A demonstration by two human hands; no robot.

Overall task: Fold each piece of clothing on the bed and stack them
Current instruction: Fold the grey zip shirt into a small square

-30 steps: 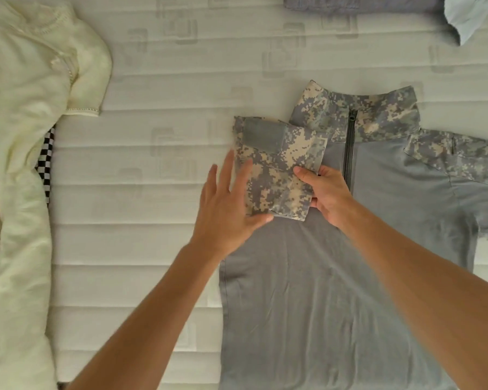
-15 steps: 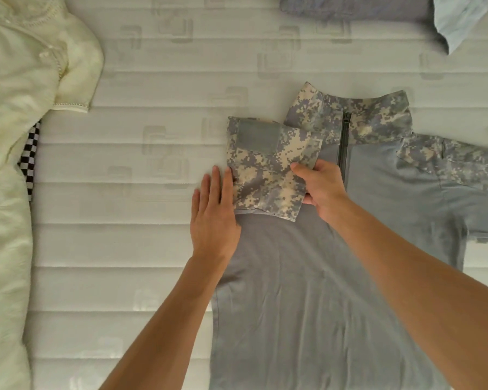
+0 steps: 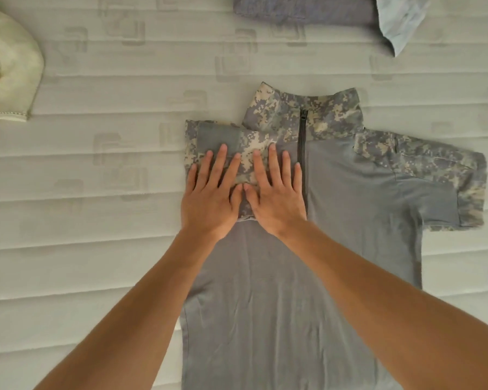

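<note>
A: At ten o'clock, a cream garment (image 3: 10,77) lies at the edge of the mattress (image 3: 96,220). At centre, the left hand (image 3: 212,198) lies flat, fingers straight, pressing the folded camouflage sleeve (image 3: 223,139) onto the grey shirt (image 3: 265,291).

B: And the right hand (image 3: 276,198)?

A: Flat too, beside the zip (image 3: 302,153), gripping nothing. At three o'clock the other sleeve (image 3: 440,170) lies unfolded; at twelve, folded clothes (image 3: 307,8).

B: The risk?

A: Likely the pressed sleeve springing open once the palms lift, or the body wrinkling if dragged.
</note>
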